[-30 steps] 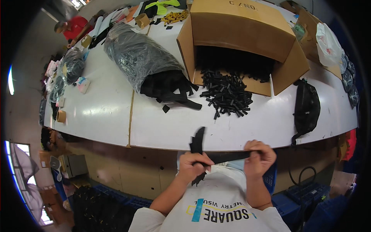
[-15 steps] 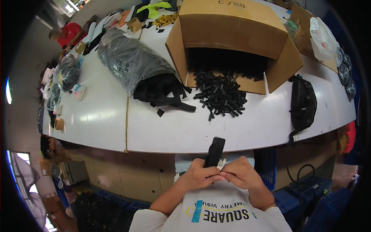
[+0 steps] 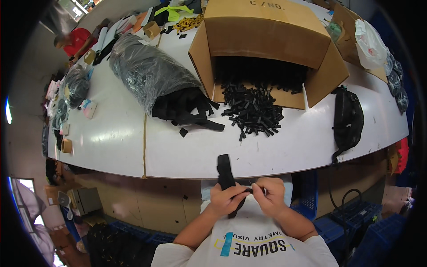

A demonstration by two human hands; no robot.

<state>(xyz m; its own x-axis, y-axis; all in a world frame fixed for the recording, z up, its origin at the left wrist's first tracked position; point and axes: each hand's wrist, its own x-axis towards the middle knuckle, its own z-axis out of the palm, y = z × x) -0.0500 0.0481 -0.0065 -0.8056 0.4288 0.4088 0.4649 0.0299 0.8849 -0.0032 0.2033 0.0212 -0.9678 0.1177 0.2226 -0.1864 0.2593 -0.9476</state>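
Note:
My left hand (image 3: 223, 199) is closed around a wide black fabric strap (image 3: 226, 171), which stands up past the table's front edge with its lower end hanging below the fingers. Close beside it, my right hand (image 3: 270, 195) is closed in a pinch. Between the fingertips of both hands runs a small dark piece; whether it belongs to the strap, I cannot make out. A pile of short black pieces (image 3: 253, 111) lies on the table ahead, spilling from an open cardboard box (image 3: 267, 33). More black straps (image 3: 184, 107) stick out of a grey plastic bag (image 3: 151, 66).
The white table (image 3: 191, 153) ends just in front of my hands. On its right lies a black mesh pouch (image 3: 348, 120). A person in a red shirt (image 3: 81, 41) is at the far left. Blue crates (image 3: 304, 196) stand under the table on the right.
The strap has moved left and tipped the other way, and its lower end now shows below my left hand. White strands between my hands are no longer visible. My right hand has turned upward.

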